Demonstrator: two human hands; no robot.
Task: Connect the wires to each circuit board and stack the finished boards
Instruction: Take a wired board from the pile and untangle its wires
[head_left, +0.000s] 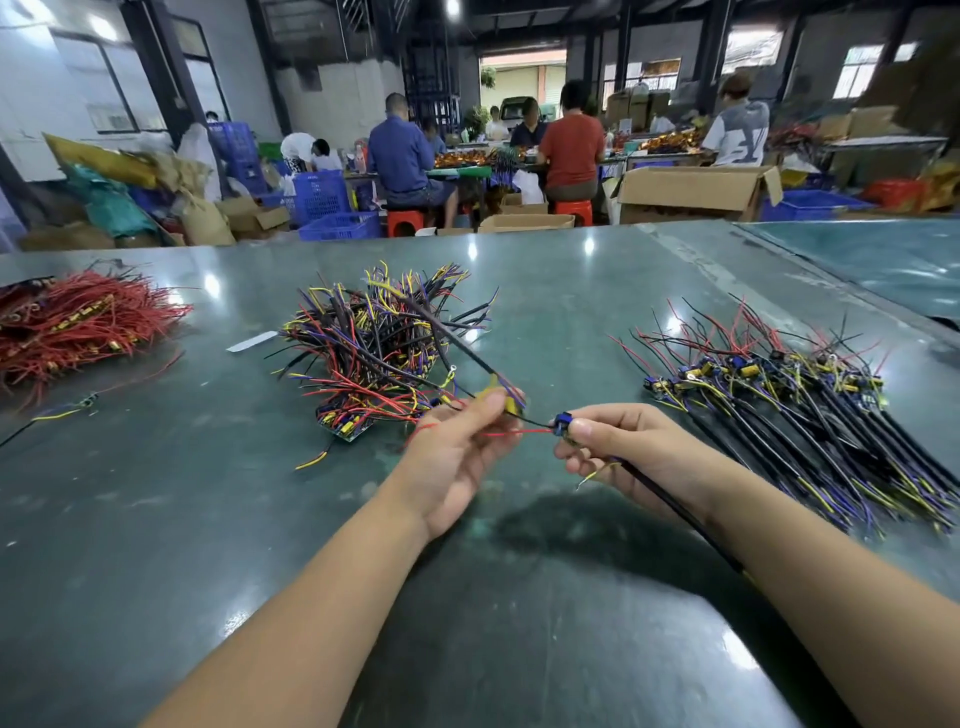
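My right hand (623, 452) pinches a small circuit board (562, 423) with blue parts between thumb and fingers; a black cable (675, 512) trails from it back along my forearm. My left hand (457, 457) grips thin wires (506, 432), a red one and a black one, that run to the board. A tangled heap of boards with multicoloured wires (379, 348) lies just beyond my left hand. To the right, a neat row of wired boards (795, 410) lies with black cables fanned toward me.
A pile of red wires (78, 322) sits at the far left of the green table (208, 519). A loose yellow and blue wire (67, 410) and a white strip (252, 342) lie nearby. People sit working at tables beyond, among cardboard boxes and blue crates.
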